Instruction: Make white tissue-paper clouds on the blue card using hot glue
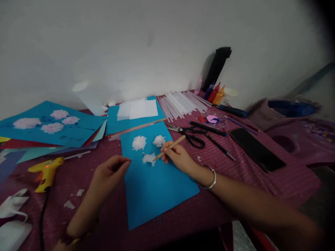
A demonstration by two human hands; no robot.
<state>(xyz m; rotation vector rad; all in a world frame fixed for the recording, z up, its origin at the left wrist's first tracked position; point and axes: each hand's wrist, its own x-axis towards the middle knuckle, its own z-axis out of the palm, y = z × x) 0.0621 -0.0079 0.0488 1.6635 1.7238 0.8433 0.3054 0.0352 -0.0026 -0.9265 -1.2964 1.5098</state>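
A blue sheet of paper (159, 195) lies on the table with two white paper flowers (139, 142) near its top. Below them is a flatter, ragged white paper piece (149, 158). Pinched in the fingers of my right hand (178, 157) is a thin light-wood stick (175, 143), its lower tip at the edge of that ragged piece. My left hand (112, 172) hovers by the sheet's left edge, thumb and forefinger together. Whether anything small sits between those fingers cannot be seen.
At left lie a yellow glue gun (48, 172) and a blue sheet with pale flowers (86, 134). Right of my sheet are black scissors (193, 134), pens and a phone (256, 149). Behind are white paper strips (180, 104) and paint bottles (216, 93).
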